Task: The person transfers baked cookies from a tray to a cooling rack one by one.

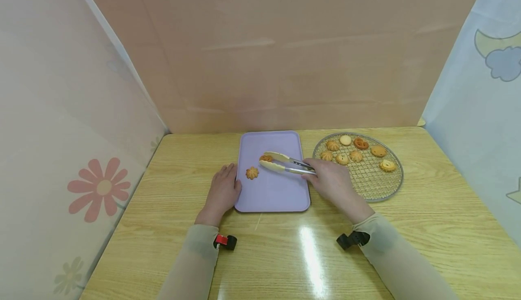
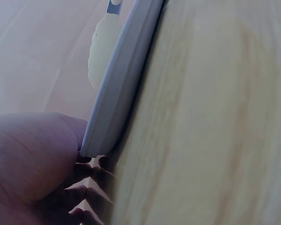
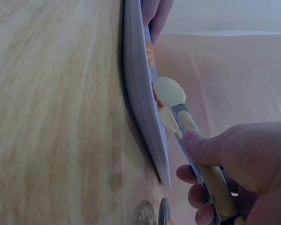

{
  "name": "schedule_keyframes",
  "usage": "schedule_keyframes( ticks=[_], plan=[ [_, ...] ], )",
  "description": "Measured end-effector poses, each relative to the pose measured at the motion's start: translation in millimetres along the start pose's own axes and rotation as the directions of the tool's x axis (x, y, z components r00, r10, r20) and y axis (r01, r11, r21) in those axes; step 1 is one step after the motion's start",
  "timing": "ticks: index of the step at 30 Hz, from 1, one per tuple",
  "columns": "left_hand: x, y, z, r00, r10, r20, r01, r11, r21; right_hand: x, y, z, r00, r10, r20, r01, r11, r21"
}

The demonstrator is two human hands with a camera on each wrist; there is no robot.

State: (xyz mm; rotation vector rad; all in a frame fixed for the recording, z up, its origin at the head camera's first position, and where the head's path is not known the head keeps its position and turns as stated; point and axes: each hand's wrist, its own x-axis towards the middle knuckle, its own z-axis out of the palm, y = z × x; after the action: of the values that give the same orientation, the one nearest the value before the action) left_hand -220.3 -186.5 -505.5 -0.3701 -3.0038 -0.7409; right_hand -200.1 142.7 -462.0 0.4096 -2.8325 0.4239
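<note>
My right hand point(image 1: 333, 181) grips a pair of metal tongs point(image 3: 189, 123) with cream-coloured tips, reaching over a lilac tray point(image 1: 272, 198) from its right side. Between the spread tips lies a reddish-brown cookie point(image 1: 266, 158), partly covered by them. To its lower left on the tray sits a flower-shaped cookie point(image 1: 252, 173). Flat at the tray's left edge rests my left hand point(image 1: 222, 190), its fingers pointing forward on the table and the thumb against the rim. In the left wrist view, the thumb side of the left hand point(image 2: 37, 159) meets the tray's corner.
Right of the tray stands a round wire rack point(image 1: 368, 184) bearing several cookies, among them a pretzel-shaped cookie point(image 1: 361, 143) and a pale round cookie point(image 1: 345, 140). A wooden table point(image 1: 163, 227) carries everything, with a brown panel point(image 1: 285, 64) behind and patterned cloth at both sides.
</note>
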Motion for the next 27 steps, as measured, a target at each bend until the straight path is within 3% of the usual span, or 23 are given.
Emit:
schedule_keyframes(
  ticks=[27],
  plan=[
    [-0.1, -1.4, 0.5, 1.0, 0.017, -0.018, -0.016, 1.0, 0.004, -2.7, 4, -14, 0.999, 0.037, -0.018, -0.037, 0.999, 0.008]
  ],
)
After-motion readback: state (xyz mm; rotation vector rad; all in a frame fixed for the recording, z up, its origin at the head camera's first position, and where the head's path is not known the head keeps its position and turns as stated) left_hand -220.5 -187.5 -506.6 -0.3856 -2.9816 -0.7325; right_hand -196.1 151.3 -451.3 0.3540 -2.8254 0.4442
